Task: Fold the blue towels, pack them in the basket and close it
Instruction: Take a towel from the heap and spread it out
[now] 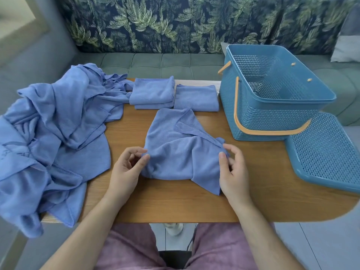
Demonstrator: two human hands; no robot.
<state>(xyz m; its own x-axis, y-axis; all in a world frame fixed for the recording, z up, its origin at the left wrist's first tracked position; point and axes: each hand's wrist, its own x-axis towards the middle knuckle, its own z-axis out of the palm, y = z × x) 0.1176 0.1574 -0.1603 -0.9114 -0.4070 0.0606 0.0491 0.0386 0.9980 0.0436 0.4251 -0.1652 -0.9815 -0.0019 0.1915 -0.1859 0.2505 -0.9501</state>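
Fingers (136, 150) of my left hand (126, 168) half curled, thumb laid on the left edge of the crumpled towel (181, 152) at centre frame; pinch or mere touch, cannot tell. Right hand (233, 172): thumb and forefinger lightly nip that towel's right corner, other fingers loose. Folded towels (153, 92) sit just above it on the table (175, 201). Basket (272, 117) upper right, open, nothing packed; lid (321, 152) flat beside it, lower right. Unfolded heap (58, 123) fills the left of frame and droops over the table's near edge. Risks: so slack a hold could drop a corner and skew the fold; the heap's hanging weight could drag it off.
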